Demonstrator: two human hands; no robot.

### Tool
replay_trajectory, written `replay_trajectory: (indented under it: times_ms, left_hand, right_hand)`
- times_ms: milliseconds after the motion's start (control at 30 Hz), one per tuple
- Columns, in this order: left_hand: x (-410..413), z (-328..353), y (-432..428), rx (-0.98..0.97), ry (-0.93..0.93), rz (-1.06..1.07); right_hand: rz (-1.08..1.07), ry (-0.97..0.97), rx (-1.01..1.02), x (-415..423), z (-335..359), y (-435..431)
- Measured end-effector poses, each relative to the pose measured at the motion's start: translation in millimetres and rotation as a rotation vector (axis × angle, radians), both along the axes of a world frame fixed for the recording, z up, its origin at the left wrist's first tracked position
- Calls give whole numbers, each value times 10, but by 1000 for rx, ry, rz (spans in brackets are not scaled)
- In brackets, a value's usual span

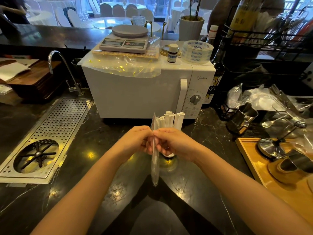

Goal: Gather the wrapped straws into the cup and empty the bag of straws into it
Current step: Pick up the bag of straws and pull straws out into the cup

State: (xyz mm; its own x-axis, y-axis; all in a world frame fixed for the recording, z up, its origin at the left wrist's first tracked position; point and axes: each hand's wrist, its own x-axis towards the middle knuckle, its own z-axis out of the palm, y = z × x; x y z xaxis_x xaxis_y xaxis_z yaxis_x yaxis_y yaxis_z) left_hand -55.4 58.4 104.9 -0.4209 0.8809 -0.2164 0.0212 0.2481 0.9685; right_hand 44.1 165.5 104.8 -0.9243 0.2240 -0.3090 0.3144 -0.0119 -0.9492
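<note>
Head view, frame centre: left hand (137,141) and right hand (174,143) both pinched one clear bag of straws (155,165), hanging upright between them. Just behind, one cup (168,156) held at least six wrapped straws (169,119), before one microwave (135,95).

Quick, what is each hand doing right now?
Left hand: fingers pinch the clear bag near its top.
Right hand: fingers pinch the same bag from the other side.

Dark marble counter (67,200); white microwave (135,94) just beyond the grip, perforated drain tray (57,126) to its left, dining tables (111,22) far beyond.
</note>
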Motion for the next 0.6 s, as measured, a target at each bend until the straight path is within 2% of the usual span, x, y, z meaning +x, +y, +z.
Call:
replay_trajectory:
  times_ms: [267, 600]
  left_hand:
    - [66, -76, 77, 41, 56, -42]
    - [156, -58, 108, 116, -82, 55]
  right_hand:
    - [-5, 54, 117, -22, -31, -7]
    - [-59, 109, -14, 15, -184, 50]
